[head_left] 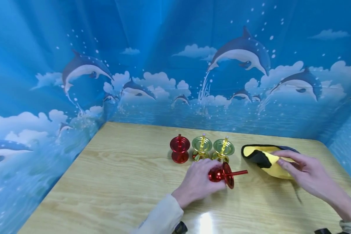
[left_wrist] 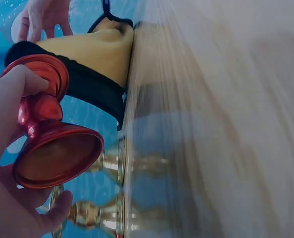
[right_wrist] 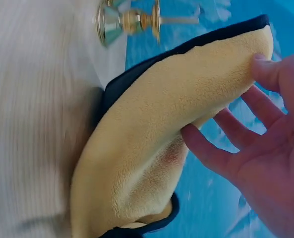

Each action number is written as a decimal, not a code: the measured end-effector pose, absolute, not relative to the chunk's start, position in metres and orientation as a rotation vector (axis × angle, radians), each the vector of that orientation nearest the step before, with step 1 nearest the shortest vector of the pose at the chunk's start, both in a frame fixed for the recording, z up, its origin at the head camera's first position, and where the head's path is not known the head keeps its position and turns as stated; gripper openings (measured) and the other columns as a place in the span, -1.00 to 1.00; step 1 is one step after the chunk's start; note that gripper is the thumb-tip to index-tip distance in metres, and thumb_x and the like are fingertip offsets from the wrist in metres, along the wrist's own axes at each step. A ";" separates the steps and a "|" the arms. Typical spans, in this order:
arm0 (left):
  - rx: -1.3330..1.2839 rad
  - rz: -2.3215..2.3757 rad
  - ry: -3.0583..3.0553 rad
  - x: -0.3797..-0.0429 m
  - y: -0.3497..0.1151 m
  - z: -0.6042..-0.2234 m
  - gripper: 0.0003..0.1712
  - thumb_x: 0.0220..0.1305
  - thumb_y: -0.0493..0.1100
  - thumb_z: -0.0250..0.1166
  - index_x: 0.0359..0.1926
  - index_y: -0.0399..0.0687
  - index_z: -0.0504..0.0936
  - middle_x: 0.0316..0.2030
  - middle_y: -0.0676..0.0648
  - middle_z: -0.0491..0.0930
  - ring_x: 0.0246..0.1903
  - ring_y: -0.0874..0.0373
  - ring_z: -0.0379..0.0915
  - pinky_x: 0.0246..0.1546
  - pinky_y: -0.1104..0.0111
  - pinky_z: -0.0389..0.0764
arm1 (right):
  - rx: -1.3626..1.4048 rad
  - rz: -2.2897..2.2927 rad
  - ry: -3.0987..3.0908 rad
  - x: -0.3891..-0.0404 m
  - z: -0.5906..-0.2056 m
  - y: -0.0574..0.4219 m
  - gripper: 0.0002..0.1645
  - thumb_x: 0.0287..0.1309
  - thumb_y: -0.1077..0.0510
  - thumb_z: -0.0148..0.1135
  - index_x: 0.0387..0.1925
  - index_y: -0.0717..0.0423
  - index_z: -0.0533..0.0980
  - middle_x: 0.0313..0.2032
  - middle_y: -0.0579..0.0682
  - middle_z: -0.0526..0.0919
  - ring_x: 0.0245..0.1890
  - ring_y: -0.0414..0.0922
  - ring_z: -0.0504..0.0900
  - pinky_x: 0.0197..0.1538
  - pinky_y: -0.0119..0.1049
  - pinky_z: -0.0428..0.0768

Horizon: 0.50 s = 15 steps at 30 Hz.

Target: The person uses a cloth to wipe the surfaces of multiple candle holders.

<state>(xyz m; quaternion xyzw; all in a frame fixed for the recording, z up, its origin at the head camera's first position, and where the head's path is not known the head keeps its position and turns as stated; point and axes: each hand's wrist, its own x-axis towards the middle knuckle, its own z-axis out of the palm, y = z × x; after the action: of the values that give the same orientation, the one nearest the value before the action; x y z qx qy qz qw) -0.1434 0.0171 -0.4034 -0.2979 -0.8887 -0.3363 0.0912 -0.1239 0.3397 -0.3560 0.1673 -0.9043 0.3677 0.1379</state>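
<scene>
My left hand (head_left: 196, 182) grips a shiny red candle holder (head_left: 217, 174) around its waist and holds it tipped on its side. Its thin spike points right, and in the left wrist view the hollow underside of the foot (left_wrist: 57, 161) faces the camera. On the right, my right hand (head_left: 311, 170) pinches the upper edge of a yellow cloth (right_wrist: 151, 109) with black trim between thumb and fingers. The cloth bends up off the tabletop, its lower part resting there. A gap separates the held candle holder from the cloth in the head view.
Behind my left hand stand another red candle holder (head_left: 180, 149) and two gold ones, the middle gold holder (head_left: 202, 145) and the right gold holder (head_left: 224, 148), upright in a row. The wooden table (head_left: 120, 182) ends at a blue dolphin-print curtain (head_left: 163, 65).
</scene>
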 end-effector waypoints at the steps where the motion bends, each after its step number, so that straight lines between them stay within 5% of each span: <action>1: -0.883 -0.992 -2.640 -0.144 0.014 -0.404 -0.48 0.08 0.08 0.46 0.11 0.18 0.67 -0.16 0.19 0.69 -0.21 0.40 0.47 0.00 0.41 0.48 | 0.521 1.064 -2.618 -0.122 -0.356 0.333 -0.67 0.35 0.41 0.20 0.07 0.15 0.63 -0.04 -0.65 0.55 -0.12 -0.63 0.58 -0.28 -0.61 0.59; 5: -0.895 -0.967 -2.632 -0.144 0.003 -0.406 -0.52 0.09 0.07 0.45 0.07 0.16 0.69 -0.22 0.18 0.67 -0.23 0.37 0.44 -0.10 0.50 0.45 | 0.643 1.013 -2.612 -0.115 -0.355 0.308 -0.60 0.28 0.43 0.26 0.06 0.02 0.66 -0.03 -0.50 0.66 -0.03 -0.62 0.58 -0.11 -0.69 0.56; 10: -0.933 -0.926 -2.633 -0.144 -0.003 -0.407 -0.52 0.09 0.07 0.46 0.07 0.14 0.69 -0.18 0.14 0.67 -0.21 0.33 0.42 -0.14 0.55 0.42 | 0.716 0.825 -2.540 -0.112 -0.360 0.278 -0.53 0.10 0.38 0.44 -0.02 -0.16 0.69 -0.15 -0.27 0.76 -0.13 -0.53 0.61 -0.18 -0.63 0.52; 15: -0.966 -0.938 -2.608 -0.144 -0.005 -0.407 -0.54 0.08 0.03 0.47 0.04 0.12 0.68 -0.20 0.13 0.63 -0.20 0.31 0.39 -0.16 0.58 0.43 | 0.833 0.752 -2.480 -0.114 -0.367 0.257 -0.48 -0.04 0.33 0.55 -0.08 -0.25 0.68 -0.19 -0.30 0.77 -0.19 -0.39 0.69 -0.14 -0.60 0.54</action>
<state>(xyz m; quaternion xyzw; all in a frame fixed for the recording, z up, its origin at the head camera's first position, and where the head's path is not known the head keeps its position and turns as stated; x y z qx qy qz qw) -0.1441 -0.0052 -0.4068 -0.3275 -0.8837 -0.3180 0.1032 -0.1138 0.2572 -0.3673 0.2993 -0.8911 0.2702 0.2081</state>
